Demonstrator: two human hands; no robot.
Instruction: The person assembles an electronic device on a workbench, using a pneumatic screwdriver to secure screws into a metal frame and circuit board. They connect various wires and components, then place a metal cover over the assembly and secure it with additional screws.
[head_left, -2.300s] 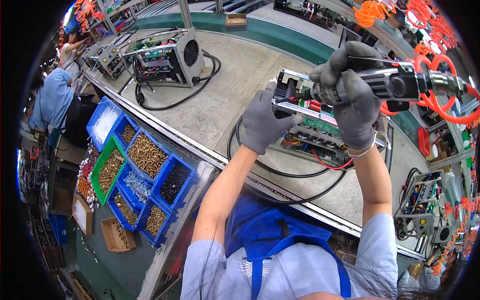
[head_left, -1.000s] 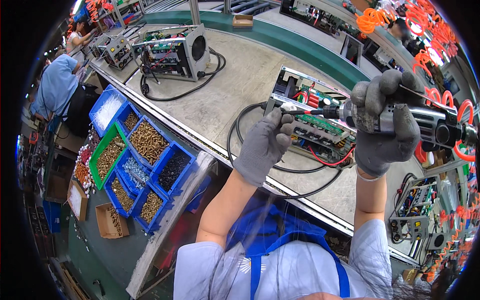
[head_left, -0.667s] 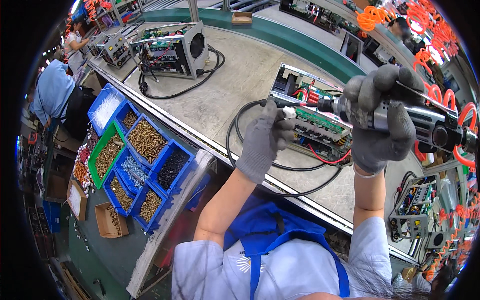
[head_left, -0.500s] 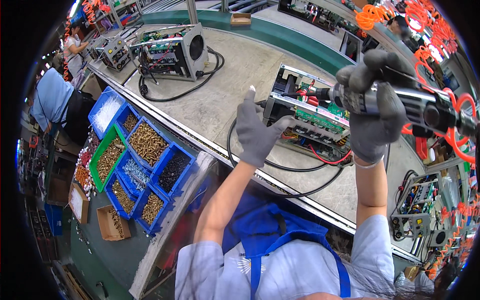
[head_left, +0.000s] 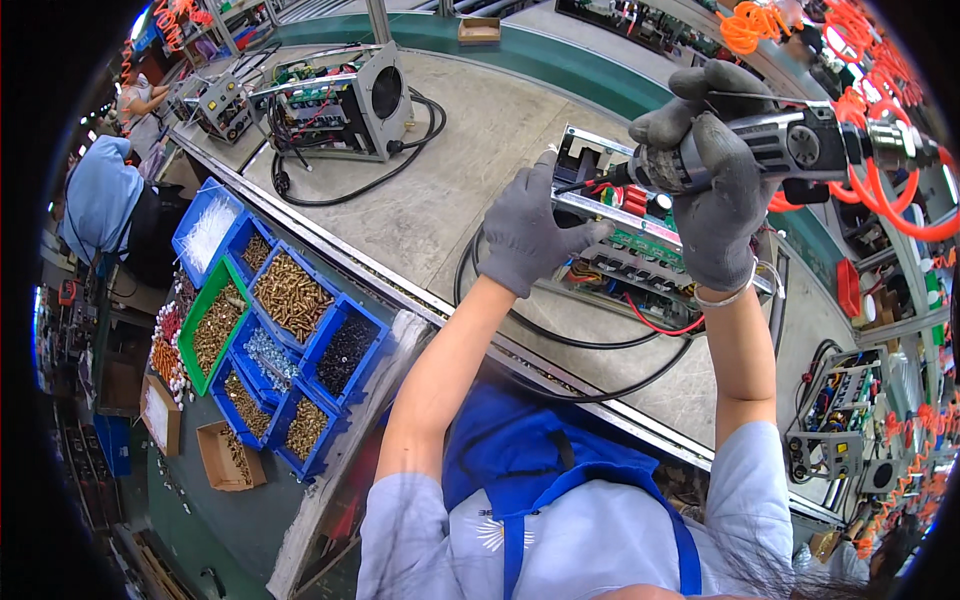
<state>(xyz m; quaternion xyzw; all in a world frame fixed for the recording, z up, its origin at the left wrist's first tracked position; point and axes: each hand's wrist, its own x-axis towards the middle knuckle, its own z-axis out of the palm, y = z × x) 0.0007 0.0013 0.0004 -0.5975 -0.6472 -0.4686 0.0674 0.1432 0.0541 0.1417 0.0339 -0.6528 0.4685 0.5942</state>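
Note:
An opened metal electronics chassis [head_left: 652,236] with green circuit boards and red and black wires lies on the bench in front of me. My left hand [head_left: 527,228], in a grey glove, rests against its left end. The index finger points up along the end panel and the thumb is stretched out over the near side. My right hand [head_left: 725,180], gloved too, is wrapped round an air screwdriver [head_left: 770,145], held nearly level over the chassis. Its dark bit points left at the end panel, close to my left fingers; whether the tip touches a screw is hidden.
Blue bins [head_left: 345,345] and a green bin [head_left: 213,330] of screws and small parts stand at the left. Another chassis [head_left: 340,105] with a coiled black cable sits farther back. A black cable [head_left: 600,398] loops over the bench edge. Orange air hoses [head_left: 880,190] hang at right.
My right hand has moved the screwdriver left, bringing its bit nearer the chassis end panel. My left hand has shifted right and slightly down, against that end.

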